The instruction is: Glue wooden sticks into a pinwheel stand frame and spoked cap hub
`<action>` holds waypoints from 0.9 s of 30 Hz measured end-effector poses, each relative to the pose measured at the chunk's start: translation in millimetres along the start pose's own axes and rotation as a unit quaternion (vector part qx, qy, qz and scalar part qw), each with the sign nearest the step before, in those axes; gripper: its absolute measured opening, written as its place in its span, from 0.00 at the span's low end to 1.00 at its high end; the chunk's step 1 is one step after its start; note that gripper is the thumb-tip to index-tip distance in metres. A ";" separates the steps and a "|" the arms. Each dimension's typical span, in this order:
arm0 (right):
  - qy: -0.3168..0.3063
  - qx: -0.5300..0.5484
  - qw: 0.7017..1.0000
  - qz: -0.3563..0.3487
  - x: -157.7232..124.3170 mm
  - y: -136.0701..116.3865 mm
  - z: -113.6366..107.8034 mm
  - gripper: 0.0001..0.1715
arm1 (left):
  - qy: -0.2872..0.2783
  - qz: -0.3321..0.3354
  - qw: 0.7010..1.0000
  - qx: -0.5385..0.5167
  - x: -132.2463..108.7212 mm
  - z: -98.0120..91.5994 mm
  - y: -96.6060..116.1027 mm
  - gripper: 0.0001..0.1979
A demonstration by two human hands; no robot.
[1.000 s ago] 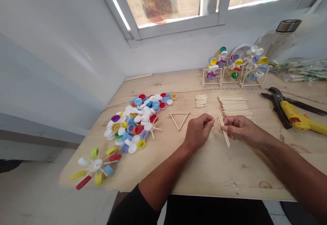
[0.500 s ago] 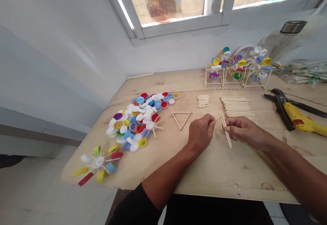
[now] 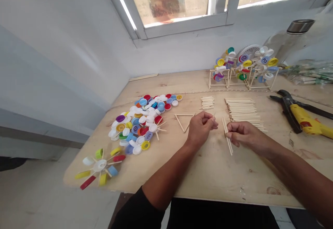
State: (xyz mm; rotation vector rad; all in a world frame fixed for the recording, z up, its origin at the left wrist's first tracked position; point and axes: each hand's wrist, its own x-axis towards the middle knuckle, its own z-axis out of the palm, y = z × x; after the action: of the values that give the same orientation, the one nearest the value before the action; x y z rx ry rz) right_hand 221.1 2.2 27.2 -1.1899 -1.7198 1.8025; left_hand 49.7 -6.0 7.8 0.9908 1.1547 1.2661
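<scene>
Head view: our left hand (image 3: 201, 129) pinches a thin wooden stick (image 3: 214, 116) at its fingertips, while our right hand (image 3: 247, 134) closes on a small bunch of sticks (image 3: 227, 141) above the counter (image 3: 208, 173). A stack of sticks (image 3: 244, 112) lies just beyond. They look light, stiff and snappable, best held mid-length.

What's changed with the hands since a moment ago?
The left hand turned its small stick from pointing right to pointing up. The right hand still holds its sticks, now slightly lower. Nothing was let go. The stick stacks, stick triangle and bottle caps stayed put.
</scene>
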 end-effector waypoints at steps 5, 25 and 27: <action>0.071 0.008 0.997 -0.007 4.4 -0.3 -0.8 0.18 | -0.062 -0.074 0.994 -0.055 -3.9 4.8 0.5 0.14; 0.094 -0.071 0.993 -0.021 8.7 7.5 0.1 0.23 | -0.104 -0.131 0.982 -0.090 -3.7 3.5 -3.4 0.16; 0.094 -0.070 0.993 -0.016 8.5 7.4 0.1 0.23 | -0.101 -0.130 0.983 -0.085 -4.3 3.9 -2.4 0.16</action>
State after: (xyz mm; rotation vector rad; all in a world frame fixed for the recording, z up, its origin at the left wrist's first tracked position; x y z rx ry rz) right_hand 218.2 7.3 17.6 -1.3336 -1.7693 1.5183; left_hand 54.1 -10.2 6.5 0.7932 0.9646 1.0124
